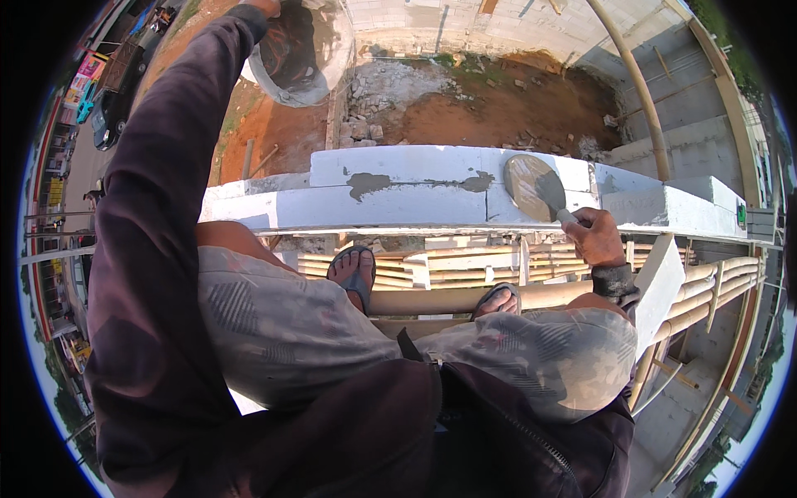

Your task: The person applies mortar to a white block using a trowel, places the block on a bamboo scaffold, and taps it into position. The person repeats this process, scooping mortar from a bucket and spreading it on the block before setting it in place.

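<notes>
My right hand [594, 236] is closed around the handle of a trowel [535, 188]. The trowel's rounded blade, smeared with grey mortar, lies over the white block wall [398, 207]. Grey mortar [368, 184] is smeared along a joint between the blocks, left of the blade. At the upper left my left arm stretches far out, and my left hand [264, 7] is at the rim of a whitish bucket [324, 87], gripping it as far as shows. The picture's edge cuts off part of that hand. Inside the bucket it is dark, with grey residue on the walls.
Below the wall, my sandalled feet [355, 274] rest on bamboo scaffolding [490, 299]. A bamboo pole [639, 83] leans at the right, near a pale slanted board [662, 290]. Beyond the wall, far below, lies reddish soil [506, 108] with rubble. A street with vehicles [108, 116] is at the left.
</notes>
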{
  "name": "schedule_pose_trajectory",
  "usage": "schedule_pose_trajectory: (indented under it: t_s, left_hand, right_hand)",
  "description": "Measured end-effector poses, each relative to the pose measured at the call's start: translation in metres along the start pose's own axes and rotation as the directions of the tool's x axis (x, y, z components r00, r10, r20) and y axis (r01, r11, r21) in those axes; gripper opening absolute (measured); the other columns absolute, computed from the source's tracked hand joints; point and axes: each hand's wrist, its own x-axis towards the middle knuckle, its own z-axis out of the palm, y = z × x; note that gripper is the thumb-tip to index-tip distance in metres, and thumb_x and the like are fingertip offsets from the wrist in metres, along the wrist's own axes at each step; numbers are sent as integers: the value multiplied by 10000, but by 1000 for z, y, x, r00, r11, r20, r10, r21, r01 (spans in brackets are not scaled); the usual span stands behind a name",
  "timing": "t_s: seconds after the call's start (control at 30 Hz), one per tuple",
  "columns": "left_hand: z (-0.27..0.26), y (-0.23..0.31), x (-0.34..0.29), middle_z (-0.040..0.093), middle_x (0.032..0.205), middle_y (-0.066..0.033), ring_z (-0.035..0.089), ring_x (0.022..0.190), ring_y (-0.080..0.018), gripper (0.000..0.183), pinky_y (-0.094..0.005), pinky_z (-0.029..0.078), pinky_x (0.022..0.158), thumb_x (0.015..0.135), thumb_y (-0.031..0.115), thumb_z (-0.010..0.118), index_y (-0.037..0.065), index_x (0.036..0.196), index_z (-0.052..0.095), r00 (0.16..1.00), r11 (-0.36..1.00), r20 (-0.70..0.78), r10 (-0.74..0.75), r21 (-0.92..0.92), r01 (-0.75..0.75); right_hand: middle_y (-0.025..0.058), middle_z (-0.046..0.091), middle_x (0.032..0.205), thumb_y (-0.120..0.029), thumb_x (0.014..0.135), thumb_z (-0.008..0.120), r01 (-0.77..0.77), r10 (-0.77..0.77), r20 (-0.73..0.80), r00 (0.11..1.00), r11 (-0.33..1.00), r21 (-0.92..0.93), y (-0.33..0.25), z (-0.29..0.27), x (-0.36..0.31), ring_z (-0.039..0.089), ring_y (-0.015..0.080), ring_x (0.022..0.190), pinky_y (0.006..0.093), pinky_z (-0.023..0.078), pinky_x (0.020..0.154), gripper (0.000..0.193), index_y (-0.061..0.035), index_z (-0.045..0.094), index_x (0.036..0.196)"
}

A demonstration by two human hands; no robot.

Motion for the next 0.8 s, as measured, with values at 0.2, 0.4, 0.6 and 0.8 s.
schedule_pose_trajectory:
  t_s: [0.2,0.4,0.6,0.8]
  left_hand:
    - [2,20,13,718,1028,-174,670,1000,-347,428,-418,500,886,715,239,727,74,1108,703,993,994,-63,104,-12,-105]
    - [18,47,22,719,1018,-167,670,1004,-339,416,-420,497,887,706,240,738,76,1087,708,974,990,-183,-131,36,139]
    - [16,70,22,719,1015,-168,673,984,-330,436,-421,499,865,697,227,729,77,1106,699,998,995,-58,-2,98,7]
    - [10,112,9,711,1035,-181,667,993,-346,469,-429,494,865,692,213,724,71,1136,682,998,977,-60,-22,211,34]
  right_hand:
    - [100,634,605,-197,807,663,-44,33,89,995,992,118,-5,20,4,581,150,456,308,456,453,266,66,700,825]
    - [97,644,627,-218,812,661,-39,31,60,998,991,126,-5,24,3,597,158,478,302,469,478,283,61,703,837]
    - [95,598,590,-213,827,675,-26,33,-34,999,981,192,8,32,-6,566,160,461,321,447,474,286,73,673,828]
    - [44,538,689,-178,808,714,232,-188,-317,929,967,105,36,88,-24,462,105,614,287,408,562,266,29,594,924]
